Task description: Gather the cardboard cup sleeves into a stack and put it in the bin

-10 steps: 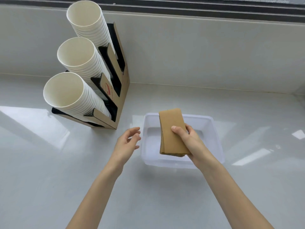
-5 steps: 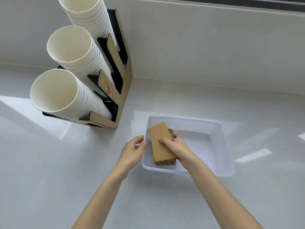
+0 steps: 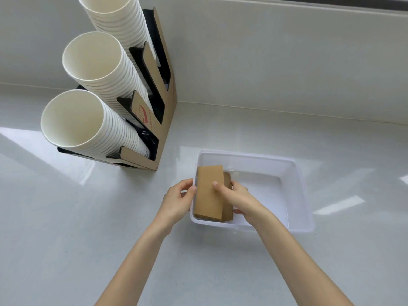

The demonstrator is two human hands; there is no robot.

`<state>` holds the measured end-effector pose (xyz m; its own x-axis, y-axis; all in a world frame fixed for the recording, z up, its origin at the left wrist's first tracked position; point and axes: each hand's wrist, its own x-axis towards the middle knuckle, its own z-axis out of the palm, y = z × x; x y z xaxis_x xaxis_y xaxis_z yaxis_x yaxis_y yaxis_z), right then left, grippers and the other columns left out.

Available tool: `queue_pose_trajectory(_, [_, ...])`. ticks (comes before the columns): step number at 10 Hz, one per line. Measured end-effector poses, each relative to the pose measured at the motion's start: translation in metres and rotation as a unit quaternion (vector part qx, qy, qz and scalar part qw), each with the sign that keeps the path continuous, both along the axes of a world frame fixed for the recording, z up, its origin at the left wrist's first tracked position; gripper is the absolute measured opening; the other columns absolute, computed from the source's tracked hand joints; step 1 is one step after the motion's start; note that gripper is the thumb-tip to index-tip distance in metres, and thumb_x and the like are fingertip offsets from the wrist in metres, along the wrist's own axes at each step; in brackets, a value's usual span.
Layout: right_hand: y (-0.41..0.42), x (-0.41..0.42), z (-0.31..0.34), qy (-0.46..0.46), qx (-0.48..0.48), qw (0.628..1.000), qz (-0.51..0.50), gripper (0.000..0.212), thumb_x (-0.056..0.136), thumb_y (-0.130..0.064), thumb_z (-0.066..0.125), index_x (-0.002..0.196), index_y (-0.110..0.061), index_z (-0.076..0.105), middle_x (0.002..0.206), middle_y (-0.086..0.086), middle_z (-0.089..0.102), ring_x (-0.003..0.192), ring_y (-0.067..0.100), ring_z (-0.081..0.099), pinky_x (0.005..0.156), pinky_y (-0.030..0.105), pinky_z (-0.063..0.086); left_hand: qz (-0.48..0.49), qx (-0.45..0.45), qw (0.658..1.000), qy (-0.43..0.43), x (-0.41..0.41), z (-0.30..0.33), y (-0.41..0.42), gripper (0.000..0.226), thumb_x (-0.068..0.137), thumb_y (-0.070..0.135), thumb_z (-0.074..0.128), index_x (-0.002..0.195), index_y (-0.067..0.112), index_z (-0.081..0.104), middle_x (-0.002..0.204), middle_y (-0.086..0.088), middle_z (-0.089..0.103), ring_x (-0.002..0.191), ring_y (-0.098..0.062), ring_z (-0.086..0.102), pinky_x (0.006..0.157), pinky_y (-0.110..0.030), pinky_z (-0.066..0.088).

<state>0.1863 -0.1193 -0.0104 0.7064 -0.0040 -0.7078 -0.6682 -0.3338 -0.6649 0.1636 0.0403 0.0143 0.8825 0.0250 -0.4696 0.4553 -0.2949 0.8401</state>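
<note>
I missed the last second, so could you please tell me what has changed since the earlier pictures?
The right hand lowered the sleeve stack from above the bin into its left end, still gripping it. The left hand moved in from open air to the bin's left rim. The cup holder stayed put.

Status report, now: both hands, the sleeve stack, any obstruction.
Right hand gripping sleeve stack, stack inside bin at its left end. Left hand steadying bin's left rim. Nothing in the way.
</note>
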Motion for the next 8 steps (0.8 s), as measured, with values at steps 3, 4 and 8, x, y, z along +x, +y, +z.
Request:
queue_pose_trajectory(3, [0.029, 0.002, -0.002, -0.009, -0.017, 1.000, 0.009, 0.076, 0.076, -0.061, 0.047, 0.136, -0.017, 0.034, 0.136, 0.009, 0.034, 0.126, 0.031, 0.041, 0.106, 0.047, 0.039, 0.012, 0.001, 1.000, -0.006, -0.001, 0.000, -0.001, 0.031, 0.093, 0.025, 0.042, 0.121, 0.021, 0.055, 0.117, -0.003, 0.058, 0.107, -0.024, 0.058, 0.097, -0.046, 0.047])
queue_pose_trajectory(4, [0.028, 0.003, -0.008, -0.016, -0.040, 0.999, 0.023, 0.069, 0.084, -0.053, 0.044, 0.139, -0.015, 0.028, 0.138, 0.012, 0.029, 0.130, 0.030, 0.035, 0.109, 0.046, 0.035, 0.010, 0.005, 1.000, -0.008, -0.001, 0.001, 0.000, 0.031, 0.093, 0.025, 0.042, 0.121, 0.021, 0.055, 0.119, -0.004, 0.058, 0.107, -0.024, 0.058, 0.097, -0.046, 0.048])
queue_pose_trajectory(8, [-0.002, -0.012, 0.026, -0.059, -0.043, 0.994, 0.078, 0.066, 0.090, -0.042, 0.045, 0.145, -0.015, 0.020, 0.152, 0.005, 0.030, 0.132, 0.020, 0.037, 0.103, 0.031, 0.032, -0.039, 0.120, 0.990, -0.068, -0.002, 0.012, -0.003, 0.041, 0.092, 0.022, 0.043, 0.132, 0.013, 0.043, 0.132, -0.009, 0.054, 0.115, -0.023, 0.053, 0.093, -0.031, 0.041])
